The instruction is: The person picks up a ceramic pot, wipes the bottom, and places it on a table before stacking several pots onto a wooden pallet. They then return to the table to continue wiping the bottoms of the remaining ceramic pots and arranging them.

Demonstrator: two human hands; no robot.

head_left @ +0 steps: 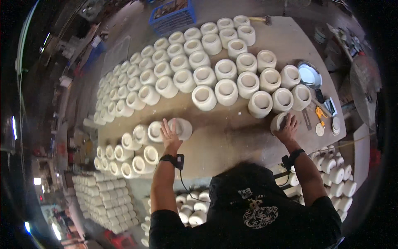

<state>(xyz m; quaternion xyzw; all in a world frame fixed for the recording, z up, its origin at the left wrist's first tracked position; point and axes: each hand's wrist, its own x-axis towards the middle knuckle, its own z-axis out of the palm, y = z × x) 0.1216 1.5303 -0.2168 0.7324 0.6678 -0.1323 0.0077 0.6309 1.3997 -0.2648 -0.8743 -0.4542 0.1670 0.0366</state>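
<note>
White, thick-walled ceramic pots with round recessed tops stand in rows on a broad table. At the inner end of the near-left group, my left hand [170,136] lies with its fingers stretched and spread against a pot [184,129]. Its fingertips reach over the side of that pot, close to the neighbouring pot [155,131]. Further right, my right hand [287,130] is curved over a single pot [277,123], fingers on its rim and side. The hand covers part of that pot's top. Both wrists wear dark bands, the left with a small box and cable.
A metal basin [310,75], orange-handled scissors [320,112] and round white discs [336,125] lie at the table's right. A hammer [265,19] rests at the far edge. Beyond stands a blue crate [173,18]. Stacked pots [108,199] fill the space below the near edge.
</note>
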